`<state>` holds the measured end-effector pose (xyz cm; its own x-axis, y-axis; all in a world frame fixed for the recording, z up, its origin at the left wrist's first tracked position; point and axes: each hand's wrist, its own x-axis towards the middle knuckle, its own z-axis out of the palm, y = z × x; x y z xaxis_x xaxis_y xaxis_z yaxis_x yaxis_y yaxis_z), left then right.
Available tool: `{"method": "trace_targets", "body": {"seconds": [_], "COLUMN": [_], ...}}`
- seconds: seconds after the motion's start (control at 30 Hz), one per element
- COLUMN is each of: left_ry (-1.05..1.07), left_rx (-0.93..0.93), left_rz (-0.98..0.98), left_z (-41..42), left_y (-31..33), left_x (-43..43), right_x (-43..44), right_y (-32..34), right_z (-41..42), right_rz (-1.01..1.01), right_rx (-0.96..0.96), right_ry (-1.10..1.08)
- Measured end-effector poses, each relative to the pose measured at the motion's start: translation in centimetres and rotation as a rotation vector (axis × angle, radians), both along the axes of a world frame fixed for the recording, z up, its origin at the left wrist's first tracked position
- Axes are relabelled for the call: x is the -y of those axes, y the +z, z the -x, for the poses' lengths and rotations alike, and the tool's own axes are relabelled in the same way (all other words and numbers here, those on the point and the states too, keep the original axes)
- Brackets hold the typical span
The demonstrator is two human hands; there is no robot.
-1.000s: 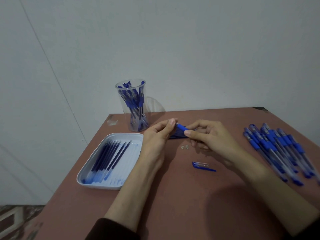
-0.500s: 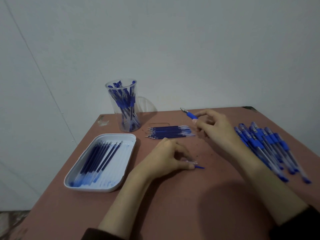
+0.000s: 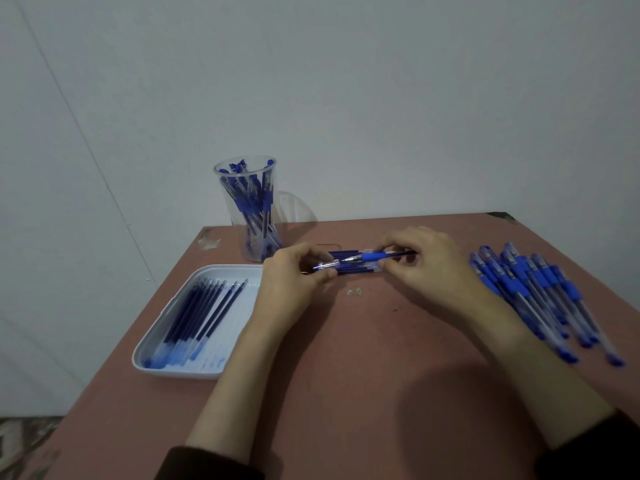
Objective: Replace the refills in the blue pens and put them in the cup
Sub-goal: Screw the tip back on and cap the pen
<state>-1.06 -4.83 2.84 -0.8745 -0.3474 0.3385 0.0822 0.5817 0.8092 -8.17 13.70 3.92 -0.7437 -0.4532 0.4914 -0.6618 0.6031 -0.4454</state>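
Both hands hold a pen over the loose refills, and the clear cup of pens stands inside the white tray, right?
No: the head view shows the clear cup on the table beyond the white tray, not inside it. The left hand and right hand do hold a pen over the loose refills.

Loose refills (image 3: 351,270) half behind left hand (image 3: 291,282) and right hand (image 3: 429,268); pale scrap (image 3: 355,292) beyond recognition

Reddish-brown table (image 3: 346,375) against a plain grey wall (image 3: 346,98) — patterned floor (image 3: 20,441) below-left.

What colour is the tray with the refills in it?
White tray, clearest in the head view.
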Motion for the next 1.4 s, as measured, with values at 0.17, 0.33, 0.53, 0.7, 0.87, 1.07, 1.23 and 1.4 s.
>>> {"method": "trace_targets", "body": {"seconds": [0.17, 0.33, 0.53, 0.7, 0.87, 1.07, 1.23, 1.4], "left_ry": [-0.051, -0.082, -0.091, -0.100, -0.107, -0.011, 0.241, 0.323], "left_rx": [-0.014, -0.030, -0.028, -0.005, -0.096, -0.327, -0.689, -0.797], "left_rz": [-0.028, -0.078, -0.108, -0.101, -0.278, -0.662, -0.342, -0.028], "left_z": [0.0, 0.1, 0.0, -0.1, -0.1, -0.8, -1.7, 0.2], "left_y": [0.0, 0.1, 0.3, 0.1, 0.6, 2.4, 8.9, 14.5], "left_x": [-0.4, -0.4, -0.4, -0.4, -0.2, -0.8, 4.7, 7.5], "right_x": [0.4, 0.6, 0.8, 1.1, 2.0, 3.1, 2.9, 3.2], "right_y": [-0.1, -0.1, -0.1, -0.5, -0.9, -1.3, -2.1, -2.4], "right_z": [-0.4, -0.7, -0.4, -0.3, -0.8, -1.7, -0.8, -0.8], "right_rz": [0.017, 0.124, 0.148, 0.147, 0.341, 0.437, 0.282, 0.140], "right_rx": [0.032, 0.139, 0.172, 0.194, 0.278, 0.434, 0.409, 0.307], "right_ry": [0.062, 0.134, 0.165, 0.158, 0.198, 0.333, 0.199, 0.183]}}
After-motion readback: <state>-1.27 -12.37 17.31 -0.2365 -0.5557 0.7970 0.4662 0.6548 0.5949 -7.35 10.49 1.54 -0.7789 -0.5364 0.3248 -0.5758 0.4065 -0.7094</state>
